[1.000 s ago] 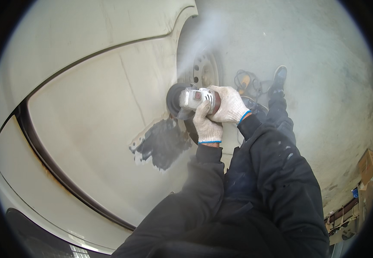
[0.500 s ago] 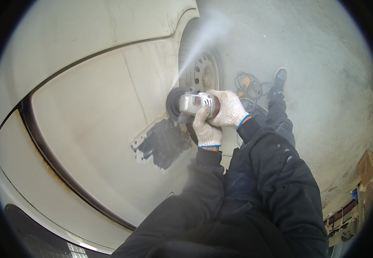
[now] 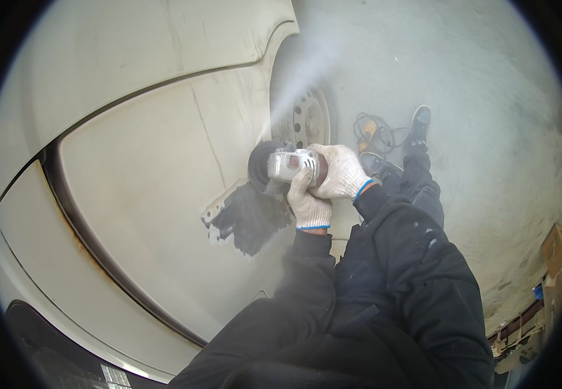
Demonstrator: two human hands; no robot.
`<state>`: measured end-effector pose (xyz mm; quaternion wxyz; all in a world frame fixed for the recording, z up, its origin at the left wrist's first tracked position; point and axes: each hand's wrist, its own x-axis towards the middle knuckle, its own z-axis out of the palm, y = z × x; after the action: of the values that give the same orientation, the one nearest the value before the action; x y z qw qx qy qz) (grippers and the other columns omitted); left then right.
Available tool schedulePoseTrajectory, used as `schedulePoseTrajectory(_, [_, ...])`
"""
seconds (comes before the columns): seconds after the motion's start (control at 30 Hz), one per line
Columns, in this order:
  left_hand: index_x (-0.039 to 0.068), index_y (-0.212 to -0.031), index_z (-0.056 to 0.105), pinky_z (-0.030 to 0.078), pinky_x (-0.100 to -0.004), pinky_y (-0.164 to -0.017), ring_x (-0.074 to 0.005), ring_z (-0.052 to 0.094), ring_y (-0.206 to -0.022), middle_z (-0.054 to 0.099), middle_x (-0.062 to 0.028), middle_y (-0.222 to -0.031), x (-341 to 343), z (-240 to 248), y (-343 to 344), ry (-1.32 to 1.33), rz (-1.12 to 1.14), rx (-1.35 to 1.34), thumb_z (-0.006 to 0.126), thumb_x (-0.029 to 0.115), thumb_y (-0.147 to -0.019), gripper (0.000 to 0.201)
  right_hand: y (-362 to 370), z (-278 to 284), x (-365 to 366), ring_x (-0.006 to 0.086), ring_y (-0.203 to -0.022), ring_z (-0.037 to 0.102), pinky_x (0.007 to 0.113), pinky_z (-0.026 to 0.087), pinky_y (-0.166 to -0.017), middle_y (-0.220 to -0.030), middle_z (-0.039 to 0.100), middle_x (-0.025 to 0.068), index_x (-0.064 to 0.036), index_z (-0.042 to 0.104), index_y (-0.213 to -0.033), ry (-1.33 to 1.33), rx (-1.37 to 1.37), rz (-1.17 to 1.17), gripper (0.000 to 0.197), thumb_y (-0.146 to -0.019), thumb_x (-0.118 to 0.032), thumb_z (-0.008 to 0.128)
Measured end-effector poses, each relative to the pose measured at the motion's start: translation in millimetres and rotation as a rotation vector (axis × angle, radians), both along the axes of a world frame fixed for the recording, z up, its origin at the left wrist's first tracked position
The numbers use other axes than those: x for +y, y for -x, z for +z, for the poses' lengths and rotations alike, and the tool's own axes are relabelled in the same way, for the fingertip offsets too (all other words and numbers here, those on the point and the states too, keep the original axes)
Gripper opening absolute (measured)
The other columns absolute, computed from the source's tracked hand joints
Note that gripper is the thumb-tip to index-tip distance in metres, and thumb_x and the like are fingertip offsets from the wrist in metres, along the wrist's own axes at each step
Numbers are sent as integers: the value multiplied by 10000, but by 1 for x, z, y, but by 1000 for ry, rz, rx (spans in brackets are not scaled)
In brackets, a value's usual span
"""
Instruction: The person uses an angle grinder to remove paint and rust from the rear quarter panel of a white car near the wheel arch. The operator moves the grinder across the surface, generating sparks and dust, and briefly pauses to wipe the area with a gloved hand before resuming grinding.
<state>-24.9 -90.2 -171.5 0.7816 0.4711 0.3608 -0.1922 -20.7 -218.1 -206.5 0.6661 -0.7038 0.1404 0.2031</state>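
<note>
Both my hands, in white knit gloves with blue cuffs, are closed on an angle grinder (image 3: 286, 165). My left hand (image 3: 309, 206) grips it from below, and my right hand (image 3: 340, 171) wraps round its body just to the right. The grinder's dark round disc (image 3: 261, 166) is against the cream vehicle panel (image 3: 144, 188), beside the wheel arch. A jet of pale dust (image 3: 300, 78) streams up and right from the disc. Left below the disc lies a dark grey bare patch (image 3: 251, 219) with ragged edges in the paint. The fingertips are partly hidden behind the tool.
A wheel with a steel rim (image 3: 311, 120) stands behind the grinder. On the concrete floor (image 3: 488, 129) lie a dark cable and a yellow-orange object (image 3: 368, 131) near my shoes (image 3: 418, 123). Cardboard boxes (image 3: 556, 247) sit at the far right. Dust hazes the air.
The grinder and both hands have moved slightly down and left over the panel. The view has shifted a little. Dust still streams from the disc, and the grip is the same.
</note>
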Motion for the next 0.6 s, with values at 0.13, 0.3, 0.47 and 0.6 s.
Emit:
schedulePoseTrajectory(0.13, [57,-1373,600,529,-428,-1061,-254,659,-1193,671,-87,-1260,3,-9,-4,72,-25,22,737,130,-877,520,3,-6,6,435,-1038,712,482,578,-920,-1055,754,215,-106,717,-1179,-14,-26,-48,517,-676,-210,778])
schedulePoseTrajectory(0.3, [1,-1347,607,522,-445,-1077,-292,640,-1217,672,-129,-1273,6,-24,-10,-11,-125,-44,681,206,-937,464,0,-10,11,413,-1066,713,457,585,-924,-1072,755,215,-95,728,-1148,-45,-16,-186,482,-691,-229,799])
schedulePoseTrajectory(0.47, [36,-1439,548,484,-469,-1150,-296,620,-1295,636,-132,-1374,14,-6,5,176,-7,-57,690,129,-890,574,5,3,9,420,-1083,712,467,580,-954,-1082,750,216,-111,722,-1168,110,-156,-2,522,-661,-224,774])
schedulePoseTrajectory(0.6, [39,-1399,597,498,-435,-1136,-269,665,-1225,678,-121,-1301,21,-9,8,32,-22,112,675,83,-896,511,14,8,14,424,-1031,719,478,585,-914,-1033,757,209,-112,720,-1178,-14,48,-73,564,-640,-260,805])
